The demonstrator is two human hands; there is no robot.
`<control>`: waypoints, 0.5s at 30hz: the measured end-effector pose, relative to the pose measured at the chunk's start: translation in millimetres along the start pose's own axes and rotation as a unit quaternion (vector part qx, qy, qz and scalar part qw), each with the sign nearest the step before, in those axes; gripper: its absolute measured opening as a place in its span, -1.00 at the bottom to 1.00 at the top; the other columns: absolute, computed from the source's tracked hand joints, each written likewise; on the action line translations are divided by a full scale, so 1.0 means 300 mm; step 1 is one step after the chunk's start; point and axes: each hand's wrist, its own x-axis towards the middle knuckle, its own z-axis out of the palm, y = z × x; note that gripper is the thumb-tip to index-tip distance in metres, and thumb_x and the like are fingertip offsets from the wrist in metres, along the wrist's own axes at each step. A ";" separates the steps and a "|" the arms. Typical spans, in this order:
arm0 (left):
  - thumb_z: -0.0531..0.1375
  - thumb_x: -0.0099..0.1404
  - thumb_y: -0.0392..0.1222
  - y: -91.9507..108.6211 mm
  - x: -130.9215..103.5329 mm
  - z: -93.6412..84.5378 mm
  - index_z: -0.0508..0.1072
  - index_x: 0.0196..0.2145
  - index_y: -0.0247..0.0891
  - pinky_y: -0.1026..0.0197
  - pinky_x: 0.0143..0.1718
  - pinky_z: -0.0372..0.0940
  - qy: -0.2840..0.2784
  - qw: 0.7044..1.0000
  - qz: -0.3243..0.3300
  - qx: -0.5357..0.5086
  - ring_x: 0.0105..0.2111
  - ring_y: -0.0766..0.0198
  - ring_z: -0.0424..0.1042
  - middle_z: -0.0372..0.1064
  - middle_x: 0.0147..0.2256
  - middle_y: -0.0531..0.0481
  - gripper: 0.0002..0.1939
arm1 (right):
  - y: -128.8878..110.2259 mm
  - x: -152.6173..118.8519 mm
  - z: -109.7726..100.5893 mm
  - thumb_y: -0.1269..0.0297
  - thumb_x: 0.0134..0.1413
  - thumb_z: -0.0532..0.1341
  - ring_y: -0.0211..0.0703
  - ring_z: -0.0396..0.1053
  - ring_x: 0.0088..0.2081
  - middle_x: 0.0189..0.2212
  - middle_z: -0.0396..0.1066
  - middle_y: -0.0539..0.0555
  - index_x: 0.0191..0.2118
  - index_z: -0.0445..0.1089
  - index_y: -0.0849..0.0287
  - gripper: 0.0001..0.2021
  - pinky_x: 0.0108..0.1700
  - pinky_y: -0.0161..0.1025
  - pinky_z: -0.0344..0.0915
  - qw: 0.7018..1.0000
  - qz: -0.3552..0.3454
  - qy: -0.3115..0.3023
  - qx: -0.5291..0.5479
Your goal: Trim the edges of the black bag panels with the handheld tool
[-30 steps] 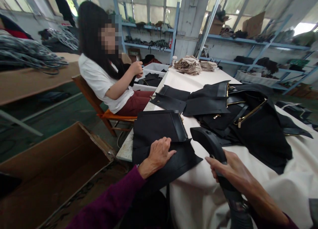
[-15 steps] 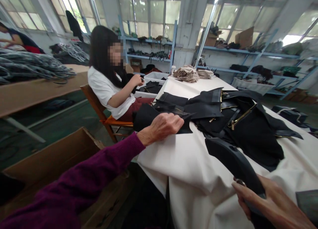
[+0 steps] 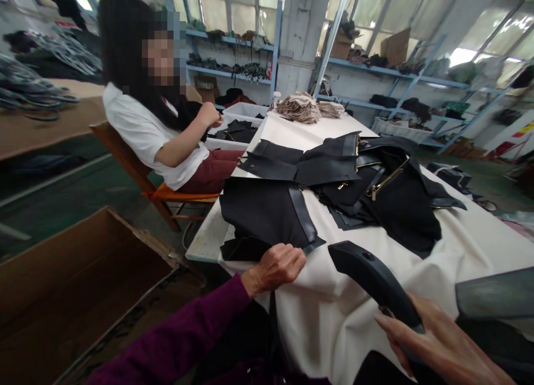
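My left hand (image 3: pixel 280 267) is closed in a pinch on the near corner of a black fabric panel (image 3: pixel 262 210). This panel lies spread at the table's left edge, with a shiny black strip (image 3: pixel 301 213) along its right side. More black cut pieces show under its near edge. My right hand (image 3: pixel 442 335) is wrapped around a black, curved handheld tool (image 3: pixel 371 276), its blunt end pointing toward the panel but apart from it. What kind of tool it is, I cannot tell. Beyond both hands lies a heap of black fabric pieces (image 3: pixel 400 201) with gold zippers.
A white cloth (image 3: pixel 334 301) covers the table in folds. At the left, a seated person (image 3: pixel 142 134) handles something dark near white bins (image 3: pixel 246 111). An open cardboard box (image 3: pixel 83 285) stands on the floor. Beige bundles (image 3: pixel 298 108) lie at the table's far end.
My left hand has drawn the black panel nearer, and it now lies flatter, showing its shiny strip. The view has shifted right and down. My right hand keeps hold of the tool.
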 end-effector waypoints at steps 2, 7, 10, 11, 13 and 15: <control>-0.06 0.31 -0.41 -0.004 -0.003 0.002 0.26 -0.36 -0.29 0.18 -0.51 0.06 0.007 1.000 0.002 -0.007 -0.51 0.30 0.25 0.24 -0.50 0.03 -0.85 | -0.011 0.015 0.019 -0.15 -0.05 0.11 -0.17 0.31 -0.67 -0.74 0.29 -0.03 -0.59 0.14 0.08 -0.60 -0.61 -0.30 0.27 1.000 -0.008 -0.024 -0.008; -0.04 0.31 -0.40 -0.006 -0.013 0.003 0.28 -0.33 -0.31 0.18 -0.51 0.07 0.032 0.999 0.005 -0.010 -0.51 0.32 0.26 0.24 -0.51 0.04 -0.86 | -0.033 0.081 0.064 0.06 0.08 0.11 -0.24 0.29 -0.67 -0.72 0.25 -0.10 -0.48 0.15 0.13 -0.73 -0.60 -0.36 0.25 0.998 -0.032 -0.045 -0.011; -0.02 0.31 -0.39 -0.006 -0.018 0.006 0.29 -0.35 -0.30 0.19 -0.51 0.08 0.044 0.999 0.010 -0.005 -0.52 0.32 0.24 0.24 -0.51 0.04 -0.87 | -0.051 0.123 0.077 0.15 0.10 0.12 -0.26 0.28 -0.66 -0.71 0.27 -0.10 -0.45 0.16 0.14 -0.79 -0.61 -0.38 0.23 0.997 -0.052 -0.059 0.001; -0.01 0.30 -0.39 -0.006 -0.020 0.007 0.29 -0.35 -0.30 0.19 -0.51 0.08 0.047 0.999 0.011 -0.005 -0.51 0.32 0.24 0.24 -0.51 0.04 -0.87 | -0.057 0.132 0.076 0.16 0.10 0.12 -0.26 0.28 -0.66 -0.71 0.28 -0.10 -0.45 0.16 0.13 -0.79 -0.62 -0.38 0.22 0.997 -0.054 -0.055 -0.002; -0.01 0.30 -0.40 -0.005 -0.023 0.009 0.30 -0.36 -0.30 0.19 -0.50 0.07 0.043 0.999 0.013 -0.007 -0.51 0.32 0.24 0.25 -0.50 0.03 -0.87 | -0.066 0.137 0.061 0.14 0.10 0.12 -0.25 0.27 -0.67 -0.71 0.29 -0.09 -0.47 0.16 0.13 -0.77 -0.62 -0.38 0.21 0.997 -0.055 -0.043 -0.016; -0.01 0.30 -0.40 -0.003 -0.029 0.012 0.30 -0.37 -0.29 0.18 -0.50 0.06 0.033 0.999 0.015 -0.013 -0.50 0.31 0.23 0.25 -0.49 0.03 -0.85 | -0.068 0.125 0.036 0.07 0.12 0.11 -0.24 0.29 -0.66 -0.70 0.30 -0.08 -0.48 0.16 0.13 -0.72 -0.60 -0.36 0.21 0.998 -0.052 -0.030 -0.034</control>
